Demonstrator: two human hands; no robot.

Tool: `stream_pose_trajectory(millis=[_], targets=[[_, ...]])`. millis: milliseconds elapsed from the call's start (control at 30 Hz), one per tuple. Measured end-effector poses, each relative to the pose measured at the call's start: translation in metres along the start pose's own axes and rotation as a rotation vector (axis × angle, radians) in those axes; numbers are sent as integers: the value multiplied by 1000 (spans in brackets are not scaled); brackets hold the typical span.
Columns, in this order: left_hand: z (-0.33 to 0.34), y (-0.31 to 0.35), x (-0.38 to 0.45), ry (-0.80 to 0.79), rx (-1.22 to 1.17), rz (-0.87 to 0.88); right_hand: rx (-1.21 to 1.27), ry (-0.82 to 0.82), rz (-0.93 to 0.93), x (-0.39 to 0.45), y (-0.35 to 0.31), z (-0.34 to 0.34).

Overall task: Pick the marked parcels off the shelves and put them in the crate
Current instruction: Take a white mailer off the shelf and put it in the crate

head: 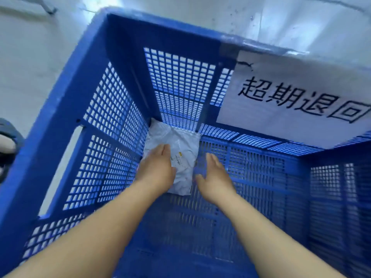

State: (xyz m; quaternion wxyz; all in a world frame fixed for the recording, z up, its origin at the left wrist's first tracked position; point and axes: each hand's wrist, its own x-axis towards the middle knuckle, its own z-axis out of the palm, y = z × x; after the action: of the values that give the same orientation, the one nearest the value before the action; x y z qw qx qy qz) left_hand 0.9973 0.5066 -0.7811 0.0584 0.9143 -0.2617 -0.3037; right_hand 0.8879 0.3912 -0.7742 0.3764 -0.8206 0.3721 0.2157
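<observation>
Bare forearms reach down into the blue crate (pixel 60 121). Left hand (pixel 157 167) lies on the grey parcel (pixel 180 149), fingers straight and together; right hand (pixel 214 177) hovers just beside it, fingers loosely spread. Parcel lies on the crate floor in the far corner. White sign (pixel 297 101) hangs on the far wall.

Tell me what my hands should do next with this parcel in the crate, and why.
Probably lift both hands straight out. The grey parcel already lies on the floor of the blue crate, in a corner. The left hand rests flat on it, the right hand is open beside it, and neither grips it.
</observation>
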Motion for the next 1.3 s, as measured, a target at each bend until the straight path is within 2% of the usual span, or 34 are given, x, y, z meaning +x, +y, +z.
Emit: stream_pose_trajectory(millis=[233, 433, 700, 833, 1033, 1300], targets=[[-90, 78, -113, 28, -21, 75, -166, 60, -40, -107, -18, -92], [-142, 140, -206, 64, -74, 63, -174, 118, -38, -211, -10, -173], [-216, 238, -296, 173, -151, 184, -153, 260, -49, -324, 4, -268], [-233, 274, -340, 169, -70, 303, -82, 347, -5, -378, 12, -290], [-257, 324, -411, 191, 10, 574, -1, 543, 59, -469, 24, -310], [-250, 376, -505, 173, 86, 890, 64, 796, 233, -597, 62, -321]])
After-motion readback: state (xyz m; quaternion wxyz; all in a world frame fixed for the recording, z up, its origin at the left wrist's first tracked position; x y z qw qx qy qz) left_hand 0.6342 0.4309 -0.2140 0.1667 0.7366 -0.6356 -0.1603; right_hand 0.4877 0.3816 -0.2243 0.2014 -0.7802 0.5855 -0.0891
